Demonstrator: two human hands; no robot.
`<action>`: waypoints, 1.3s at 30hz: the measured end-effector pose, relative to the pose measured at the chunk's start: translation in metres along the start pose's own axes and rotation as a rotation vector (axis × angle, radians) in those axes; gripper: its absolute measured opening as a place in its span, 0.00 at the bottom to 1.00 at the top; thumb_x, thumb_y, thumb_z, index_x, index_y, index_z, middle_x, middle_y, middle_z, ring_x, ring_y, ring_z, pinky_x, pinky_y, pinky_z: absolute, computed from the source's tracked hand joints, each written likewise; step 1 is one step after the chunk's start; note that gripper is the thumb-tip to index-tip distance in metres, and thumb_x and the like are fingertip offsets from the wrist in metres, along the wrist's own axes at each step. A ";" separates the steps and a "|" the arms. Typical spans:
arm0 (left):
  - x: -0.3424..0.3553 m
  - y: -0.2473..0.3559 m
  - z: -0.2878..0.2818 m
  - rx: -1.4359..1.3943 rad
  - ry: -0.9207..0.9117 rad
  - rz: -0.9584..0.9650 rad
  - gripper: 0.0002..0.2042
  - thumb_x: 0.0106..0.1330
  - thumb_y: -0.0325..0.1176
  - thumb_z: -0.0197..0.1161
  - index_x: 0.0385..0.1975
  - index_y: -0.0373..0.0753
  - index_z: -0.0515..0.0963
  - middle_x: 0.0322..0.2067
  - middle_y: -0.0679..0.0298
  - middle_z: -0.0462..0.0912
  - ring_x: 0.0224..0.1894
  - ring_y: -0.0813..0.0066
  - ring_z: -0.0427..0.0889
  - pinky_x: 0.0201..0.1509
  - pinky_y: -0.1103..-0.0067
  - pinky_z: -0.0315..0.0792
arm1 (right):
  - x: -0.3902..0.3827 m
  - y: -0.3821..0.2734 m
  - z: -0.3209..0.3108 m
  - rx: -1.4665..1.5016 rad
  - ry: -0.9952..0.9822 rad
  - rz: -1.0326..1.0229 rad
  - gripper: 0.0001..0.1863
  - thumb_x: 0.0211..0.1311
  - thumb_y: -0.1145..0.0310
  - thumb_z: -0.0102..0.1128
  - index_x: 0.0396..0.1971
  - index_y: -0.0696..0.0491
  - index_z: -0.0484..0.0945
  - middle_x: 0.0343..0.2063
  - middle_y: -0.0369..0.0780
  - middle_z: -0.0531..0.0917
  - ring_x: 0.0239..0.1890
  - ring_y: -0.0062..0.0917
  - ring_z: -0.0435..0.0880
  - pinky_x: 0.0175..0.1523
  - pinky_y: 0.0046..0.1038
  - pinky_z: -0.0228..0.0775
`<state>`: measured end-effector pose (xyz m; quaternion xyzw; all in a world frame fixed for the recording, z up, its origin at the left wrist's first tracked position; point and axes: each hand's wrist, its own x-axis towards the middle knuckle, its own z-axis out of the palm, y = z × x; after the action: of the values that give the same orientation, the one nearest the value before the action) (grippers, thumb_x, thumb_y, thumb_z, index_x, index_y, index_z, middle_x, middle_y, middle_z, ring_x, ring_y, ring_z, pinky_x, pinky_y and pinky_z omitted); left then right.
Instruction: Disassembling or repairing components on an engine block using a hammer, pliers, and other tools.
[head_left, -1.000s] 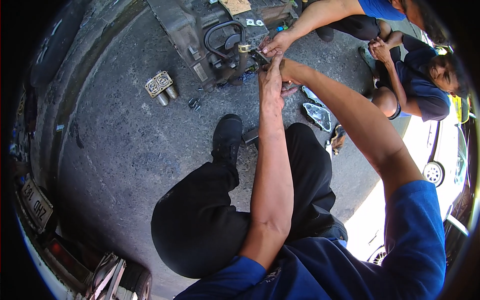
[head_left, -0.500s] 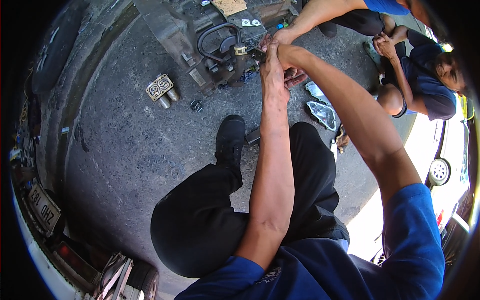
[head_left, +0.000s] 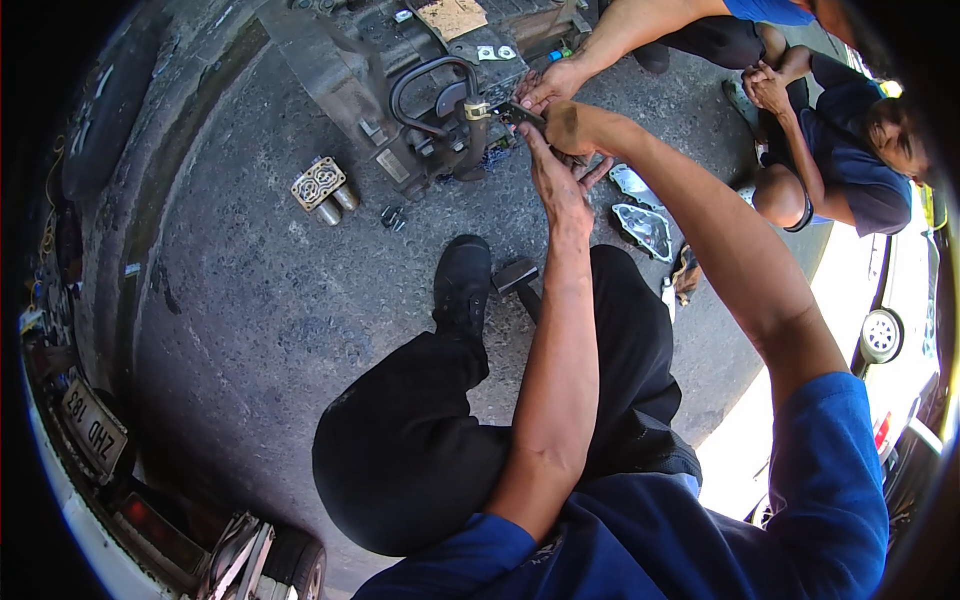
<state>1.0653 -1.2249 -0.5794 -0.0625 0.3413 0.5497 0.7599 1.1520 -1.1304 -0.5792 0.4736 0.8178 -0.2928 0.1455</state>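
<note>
Left hand [head_left: 562,188]: partly open, one finger stretched up to the dark bar [head_left: 524,115]; couldn't tell if it had hold of anything. Right hand [head_left: 582,130]: bent over the bar's near end, grip hidden, couldn't tell how closed. Bar sat just right of the clamp [head_left: 477,111] on the black hose [head_left: 398,97], by the grimy metal housing [head_left: 335,85]. Co-worker's hand [head_left: 550,84] was at its far side.

Containers: just shallow dish-like silver covers [head_left: 642,232] on the floor [head_left: 250,290], right of the hands; contents unreadable. Two-cylinder metal block [head_left: 320,184] and small dark bolts [head_left: 393,217] lay left.
</note>
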 end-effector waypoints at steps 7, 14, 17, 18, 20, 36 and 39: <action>-0.014 -0.009 -0.034 -0.114 -0.199 -0.061 0.23 0.65 0.41 0.58 0.54 0.36 0.62 0.37 0.55 0.78 0.36 0.67 0.82 0.39 0.75 0.81 | 0.003 -0.009 -0.012 -0.217 -0.042 -0.165 0.11 0.51 0.73 0.46 0.28 0.64 0.76 0.19 0.49 0.76 0.22 0.29 0.77 0.28 0.31 0.69; -0.007 -0.004 -0.040 0.087 -0.179 0.052 0.20 0.66 0.28 0.55 0.57 0.38 0.61 0.34 0.57 0.78 0.30 0.70 0.81 0.34 0.77 0.81 | 0.024 0.022 0.006 -0.462 -0.070 -0.463 0.10 0.49 0.71 0.50 0.25 0.63 0.77 0.17 0.49 0.77 0.23 0.35 0.78 0.29 0.33 0.70; -0.014 -0.005 -0.045 0.261 -0.174 0.046 0.21 0.67 0.29 0.53 0.60 0.40 0.59 0.31 0.58 0.77 0.27 0.72 0.80 0.28 0.77 0.80 | 0.033 0.021 -0.002 -0.665 -0.176 -0.510 0.11 0.49 0.70 0.51 0.26 0.62 0.77 0.17 0.47 0.77 0.24 0.35 0.79 0.29 0.32 0.70; -0.016 -0.006 -0.047 0.355 -0.131 -0.020 0.19 0.69 0.31 0.51 0.59 0.40 0.60 0.31 0.59 0.77 0.26 0.73 0.80 0.26 0.77 0.79 | 0.032 0.018 -0.003 -0.739 -0.297 -0.457 0.11 0.49 0.69 0.51 0.26 0.63 0.77 0.18 0.46 0.78 0.25 0.35 0.79 0.30 0.32 0.71; -0.016 -0.006 -0.049 0.326 -0.158 0.031 0.19 0.70 0.40 0.47 0.57 0.39 0.61 0.32 0.58 0.77 0.27 0.72 0.80 0.29 0.76 0.79 | 0.024 0.009 -0.006 -0.639 -0.211 -0.591 0.12 0.51 0.68 0.50 0.28 0.63 0.76 0.20 0.47 0.78 0.26 0.35 0.80 0.31 0.34 0.71; -0.017 0.017 -0.022 0.411 -0.033 -0.226 0.49 0.49 0.78 0.44 0.59 0.37 0.57 0.48 0.47 0.71 0.49 0.51 0.76 0.51 0.57 0.71 | -0.012 -0.031 0.026 0.569 0.069 0.183 0.15 0.61 0.62 0.52 0.27 0.61 0.74 0.18 0.40 0.73 0.21 0.22 0.70 0.23 0.30 0.62; -0.014 0.028 -0.027 0.570 -0.031 -0.408 0.52 0.46 0.79 0.44 0.56 0.33 0.60 0.44 0.45 0.72 0.46 0.51 0.76 0.48 0.58 0.72 | -0.012 -0.037 0.022 0.576 0.086 0.194 0.15 0.62 0.61 0.52 0.27 0.60 0.74 0.17 0.37 0.73 0.19 0.21 0.68 0.20 0.28 0.59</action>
<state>1.0264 -1.2381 -0.5833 0.0934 0.4500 0.2701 0.8461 1.1252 -1.1662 -0.5782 0.5832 0.6575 -0.4771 -0.0024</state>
